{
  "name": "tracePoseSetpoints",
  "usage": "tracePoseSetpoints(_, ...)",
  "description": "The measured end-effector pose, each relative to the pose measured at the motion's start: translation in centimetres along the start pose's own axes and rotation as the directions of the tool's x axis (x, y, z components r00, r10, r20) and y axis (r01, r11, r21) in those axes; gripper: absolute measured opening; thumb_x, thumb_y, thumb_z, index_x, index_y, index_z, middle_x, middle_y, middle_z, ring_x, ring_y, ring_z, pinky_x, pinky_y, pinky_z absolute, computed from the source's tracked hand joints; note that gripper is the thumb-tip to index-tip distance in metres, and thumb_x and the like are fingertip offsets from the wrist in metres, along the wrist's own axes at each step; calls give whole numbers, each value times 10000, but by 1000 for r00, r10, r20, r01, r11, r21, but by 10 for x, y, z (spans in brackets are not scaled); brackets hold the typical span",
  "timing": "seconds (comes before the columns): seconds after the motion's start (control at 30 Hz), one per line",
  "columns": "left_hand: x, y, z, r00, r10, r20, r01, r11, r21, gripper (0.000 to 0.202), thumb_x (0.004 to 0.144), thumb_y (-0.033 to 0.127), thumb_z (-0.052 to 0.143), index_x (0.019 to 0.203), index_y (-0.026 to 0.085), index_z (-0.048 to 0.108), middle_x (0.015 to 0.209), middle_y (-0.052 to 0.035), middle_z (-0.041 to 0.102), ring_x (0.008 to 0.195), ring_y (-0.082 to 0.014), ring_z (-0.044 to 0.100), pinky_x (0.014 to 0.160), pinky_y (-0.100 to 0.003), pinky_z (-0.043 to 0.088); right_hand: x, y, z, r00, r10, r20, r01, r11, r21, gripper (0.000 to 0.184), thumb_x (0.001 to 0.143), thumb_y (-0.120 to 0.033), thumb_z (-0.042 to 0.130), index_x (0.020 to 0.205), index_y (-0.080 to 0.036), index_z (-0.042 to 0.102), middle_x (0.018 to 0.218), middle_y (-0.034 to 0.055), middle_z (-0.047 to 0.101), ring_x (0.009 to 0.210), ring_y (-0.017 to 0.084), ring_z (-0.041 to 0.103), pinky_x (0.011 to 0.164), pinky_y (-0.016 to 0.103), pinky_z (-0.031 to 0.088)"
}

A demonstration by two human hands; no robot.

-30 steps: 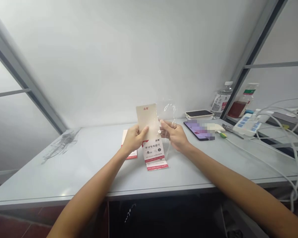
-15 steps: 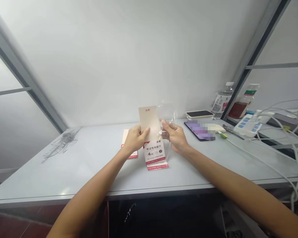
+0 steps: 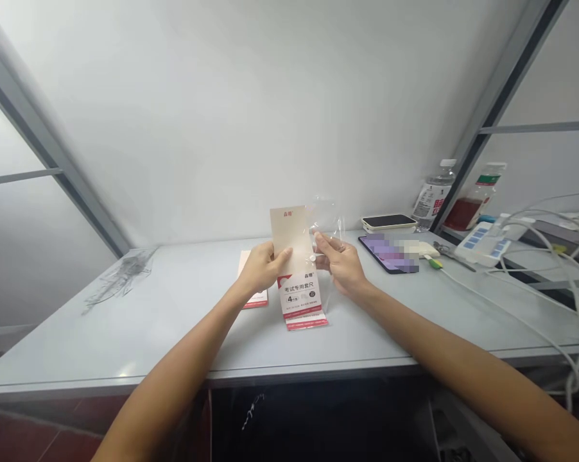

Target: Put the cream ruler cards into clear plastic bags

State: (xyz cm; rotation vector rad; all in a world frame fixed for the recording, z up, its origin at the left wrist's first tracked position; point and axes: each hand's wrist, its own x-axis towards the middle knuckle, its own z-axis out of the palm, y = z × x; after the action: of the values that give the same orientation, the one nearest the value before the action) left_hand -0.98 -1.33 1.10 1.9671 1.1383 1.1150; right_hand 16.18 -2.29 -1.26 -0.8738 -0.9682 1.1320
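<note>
Between thumb and fingers my left hand (image 3: 264,264) grips a tall cream-and-red printed card (image 3: 290,232), held upright above the desk. My right hand (image 3: 338,258) pinches a clear plastic sleeve (image 3: 326,213) with a small white snap button, just right of the card. The sleeve's lower part is hard to make out against the card. Below the card's front, another red-edged card (image 3: 307,323) shows at the bottom. Partly hidden behind my left hand and wrist, a similar red-and-cream card (image 3: 257,299) is on the desk.
A purple-screened phone (image 3: 388,255) and a second phone (image 3: 389,222) lie right of my hands. Farther right are a water bottle (image 3: 434,199), a bottle of red liquid (image 3: 475,199), a white power strip (image 3: 484,242) and tangled cables. A crumpled clear wrapper (image 3: 119,279) lies left.
Both hands keep their grips on the card and sleeve. The sleeve's upper edge has shifted and spread slightly; otherwise almost nothing differs.
</note>
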Motion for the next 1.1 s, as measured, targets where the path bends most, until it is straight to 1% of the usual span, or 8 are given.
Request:
tracePoseSetpoints(0.1, 0, -1, 0, 997, -19, 71, 16, 999, 38, 343, 766, 475, 498, 659, 156, 567, 639, -30, 596, 560, -158, 546, 475, -258, 400, -1, 1, 0, 1000, 14, 4, -14, 1000, -10, 391, 644, -474, 697, 946, -228, 678, 714, -1, 642, 538, 121, 610, 565, 284, 514)
tracePoseSetpoints(0.23, 0, -2, 0, 995, -9, 95, 6, 1000, 25, 343, 781, 459, 485, 716, 144, 604, 722, -61, 644, 645, -193, 596, 534, -288, 453, 1, 2, 0, 999, 43, 12, -43, 999, 14, 379, 639, -454, 709, 940, -226, 683, 709, -4, 654, 536, 114, 602, 567, 278, 511)
tracePoseSetpoints(0.4, -3, -2, 4, 995, 46, 85, -29, 981, -190, 339, 744, 366, 586, 1011, 159, 616, 986, -96, 662, 877, -238, 625, 712, -346, 505, 4, 0, -2, 986, 71, 153, -71, 997, -3, 331, 546, -323, 791, 833, -187, 699, 704, 3, 669, 552, 109, 574, 575, 277, 484)
tracePoseSetpoints(0.5, -4, -1, 6, 992, 49, 119, -16, 964, -265, 363, 743, 353, 599, 1055, 166, 603, 1063, -107, 644, 948, -247, 609, 768, -360, 502, 3, -1, -2, 981, 53, 188, -46, 998, -39, 278, 527, -311, 796, 745, -170, 700, 692, 9, 668, 569, 118, 573, 566, 285, 476)
tracePoseSetpoints(0.6, -4, 2, 6, 994, 52, 93, -12, 920, -391, 369, 778, 383, 556, 1069, 160, 595, 1070, -120, 641, 933, -246, 615, 758, -361, 509, 3, -2, -3, 973, 39, 229, -22, 997, -76, 274, 533, -328, 787, 732, -162, 699, 719, 26, 675, 605, 140, 592, 561, 293, 480)
tracePoseSetpoints(0.73, 0, 3, 5, 999, 4, 39, 16, 860, -510, 452, 798, 447, 510, 1111, 129, 583, 1052, -139, 647, 901, -255, 625, 737, -363, 511, 3, -4, -7, 966, 26, 257, 7, 992, -124, 384, 552, -340, 778, 881, -157, 697, 697, 29, 680, 612, 151, 603, 573, 308, 492)
tracePoseSetpoints(0.9, 3, 0, 2, 997, -74, 6, 68, 882, -466, 439, 738, 440, 597, 1026, 110, 626, 1017, -137, 663, 880, -271, 630, 738, -378, 505, 0, -4, -9, 957, -9, 290, 67, 979, -192, 569, 603, -366, 747, 1129, -190, 621, 660, 0, 673, 601, 140, 591, 591, 312, 498)
tracePoseSetpoints(1.1, 4, -2, -2, 993, -114, -9, 101, 910, -403, 401, 731, 423, 609, 978, 108, 633, 984, -133, 671, 892, -273, 626, 737, -381, 503, -2, 2, -6, 975, -89, 203, 125, 977, -173, 563, 644, -407, 712, 1156, -198, 605, 668, 3, 687, 605, 135, 598, 604, 312, 513)
